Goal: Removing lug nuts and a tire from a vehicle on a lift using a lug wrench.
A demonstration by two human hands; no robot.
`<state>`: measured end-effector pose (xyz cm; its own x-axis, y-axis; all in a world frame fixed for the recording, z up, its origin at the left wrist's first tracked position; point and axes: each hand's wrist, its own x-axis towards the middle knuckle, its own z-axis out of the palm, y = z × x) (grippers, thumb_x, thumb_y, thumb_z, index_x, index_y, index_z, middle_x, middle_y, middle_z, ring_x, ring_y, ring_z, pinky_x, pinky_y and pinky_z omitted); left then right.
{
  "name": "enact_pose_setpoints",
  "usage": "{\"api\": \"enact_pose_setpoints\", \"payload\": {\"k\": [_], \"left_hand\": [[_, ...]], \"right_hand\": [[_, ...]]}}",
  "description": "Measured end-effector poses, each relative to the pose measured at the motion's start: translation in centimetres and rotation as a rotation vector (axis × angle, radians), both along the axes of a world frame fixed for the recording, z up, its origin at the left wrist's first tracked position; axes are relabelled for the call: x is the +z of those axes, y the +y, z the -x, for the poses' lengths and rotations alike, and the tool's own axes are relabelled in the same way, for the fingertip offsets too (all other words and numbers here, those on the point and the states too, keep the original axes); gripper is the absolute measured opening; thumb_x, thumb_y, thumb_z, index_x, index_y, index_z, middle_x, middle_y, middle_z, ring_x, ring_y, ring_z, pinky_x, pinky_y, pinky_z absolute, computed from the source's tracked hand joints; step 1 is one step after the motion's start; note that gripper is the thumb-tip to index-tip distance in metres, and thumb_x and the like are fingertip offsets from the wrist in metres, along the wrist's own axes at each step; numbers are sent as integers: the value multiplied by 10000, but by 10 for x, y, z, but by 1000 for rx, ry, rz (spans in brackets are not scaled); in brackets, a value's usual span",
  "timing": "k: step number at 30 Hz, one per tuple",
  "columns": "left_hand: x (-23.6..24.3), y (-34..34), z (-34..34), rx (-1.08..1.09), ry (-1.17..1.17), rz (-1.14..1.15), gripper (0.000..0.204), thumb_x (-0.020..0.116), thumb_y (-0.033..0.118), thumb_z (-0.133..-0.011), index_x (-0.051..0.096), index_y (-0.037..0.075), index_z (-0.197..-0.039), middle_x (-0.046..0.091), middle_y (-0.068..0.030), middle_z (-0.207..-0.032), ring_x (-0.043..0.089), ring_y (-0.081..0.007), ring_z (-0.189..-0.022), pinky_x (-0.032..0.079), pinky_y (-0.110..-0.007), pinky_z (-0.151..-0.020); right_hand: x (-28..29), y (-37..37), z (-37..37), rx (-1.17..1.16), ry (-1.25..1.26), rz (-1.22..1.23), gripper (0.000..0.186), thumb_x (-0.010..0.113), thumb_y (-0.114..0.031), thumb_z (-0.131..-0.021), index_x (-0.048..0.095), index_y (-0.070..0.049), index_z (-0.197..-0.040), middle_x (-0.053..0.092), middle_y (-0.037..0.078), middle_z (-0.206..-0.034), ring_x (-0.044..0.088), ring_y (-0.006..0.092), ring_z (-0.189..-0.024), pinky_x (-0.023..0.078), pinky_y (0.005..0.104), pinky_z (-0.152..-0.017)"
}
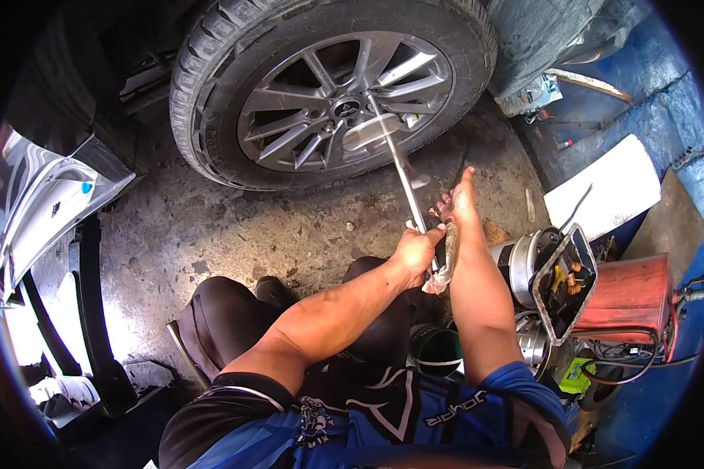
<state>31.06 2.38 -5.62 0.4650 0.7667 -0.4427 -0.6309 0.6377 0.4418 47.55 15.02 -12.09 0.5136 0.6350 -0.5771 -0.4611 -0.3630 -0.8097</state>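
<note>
A car wheel [258,94] with silver alloy spokes stands upright ahead of me. A long metal wrench [405,180] reaches from near its hub toward me, with a blurred crosspiece around the shaft. My left hand [418,254] is closed around the near end of the wrench, where a pale rag [438,279] and a dark part show. My right hand [463,195] is raised just right of the shaft, fingers apart and palm turned inward; I cannot tell whether it touches the wrench.
A shiny car body panel [51,203] is at the left. At the right lie a white sheet [602,187], a metal tray of small parts [547,301], a red canister [626,297] and hoses. A dark green bucket [434,344] sits below my arms on the stained floor [156,234].
</note>
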Motion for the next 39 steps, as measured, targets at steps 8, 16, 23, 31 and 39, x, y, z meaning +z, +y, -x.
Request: {"api": "enact_pose_setpoints", "payload": {"k": [8,16,23,31,39], "left_hand": [[4,0,10,-86,84,-18,206,592,210,-1012,628,22,-935,627,-80,-702,586,-188,-506,463,-366,-435],[-25,2,-3,-67,-9,-14,203,559,179,-1027,667,10,-997,689,-87,-834,651,-194,-644,538,-375,-555],[-66,9,-43,129,561,-160,186,697,231,-950,674,54,-1002,689,-51,-838,620,-173,-699,517,-339,-656],[-25,0,-9,-190,-385,-40,321,553,355,-1034,557,123,-1255,651,-68,-1083,661,-210,-955,576,-377,-770],[-1,-2,-2,-131,-120,-61,352,543,310,-1032,507,82,-1299,636,-116,-1155,678,-249,-999,595,-430,-752]], "right_hand": [[-24,2,7,288,-66,139,1150,622,-810,-781,183,-107,-1577,378,270,-1434,488,401,-1235,456,587,-972],[103,-12,37,-41,371,-577,474,620,-528,-941,545,-82,-1084,625,126,-1106,599,266,-975,447,468,-967],[171,-119,187,1279,-840,-668,340,728,-385,-910,751,-120,-1121,747,123,-1087,716,275,-1022,562,397,-878],[139,-99,108,977,-819,-708,416,787,-260,-877,662,5,-1172,751,154,-929,742,254,-839,578,347,-738],[129,-105,86,898,-806,-603,432,796,-269,-867,668,-7,-1186,756,141,-936,738,232,-874,575,350,-788]]}}
